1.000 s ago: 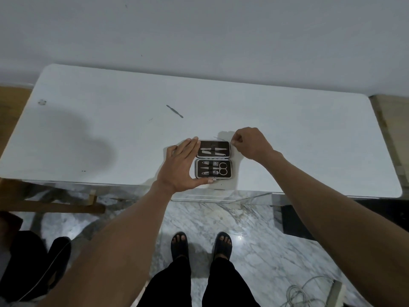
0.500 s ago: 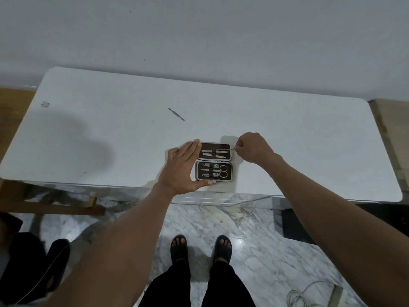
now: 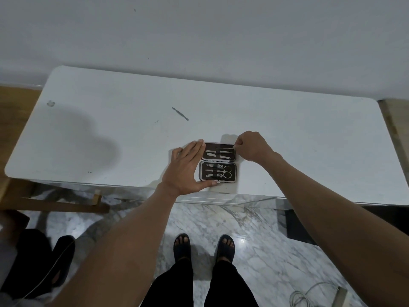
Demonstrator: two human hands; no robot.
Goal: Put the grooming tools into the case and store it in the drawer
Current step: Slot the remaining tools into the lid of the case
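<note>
An open dark grooming case (image 3: 218, 161) lies flat near the front edge of the white table (image 3: 287, 134). Its near half holds scissors and clippers; its far half holds slim metal tools under a strap. My left hand (image 3: 186, 168) rests against the case's left side, thumb along its front edge. My right hand (image 3: 252, 145) is at the far half's right end, fingers pinched on a thin metal tool (image 3: 223, 148) lying across that half. One slim metal tool (image 3: 180, 113) lies loose on the table behind the case.
A clear drawer (image 3: 223, 199) hangs under the table's front edge, just below the case. A wooden stool frame (image 3: 59, 202) and dark bag (image 3: 33, 262) are at the left on the marble floor. A cable (image 3: 309, 295) lies at the lower right.
My right hand has slid left along the far half with the thin tool, bringing it over the strap. My left hand stays on the case.
</note>
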